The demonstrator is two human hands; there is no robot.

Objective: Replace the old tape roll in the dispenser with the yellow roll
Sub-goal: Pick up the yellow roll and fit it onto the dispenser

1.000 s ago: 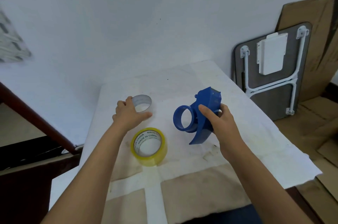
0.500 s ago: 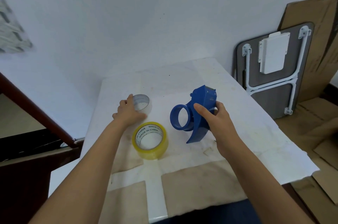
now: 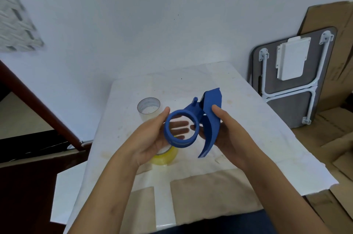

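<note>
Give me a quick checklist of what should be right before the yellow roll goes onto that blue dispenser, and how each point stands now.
1. Hub free of the old roll: ok. The blue dispenser shows a bare ring, fingers visible through it.
2. Old roll out of the way: ok. The empty core stands on the table, beyond the hands.
3. Dispenser held firmly: ok. The left hand and right hand both have a grip on it, above the table.
4. A hand free to fetch the new roll: not ok. Both are busy.
5. Yellow roll within reach: ok. It lies just under the left hand, partly hidden.
6. Tape end found: cannot tell.
</note>
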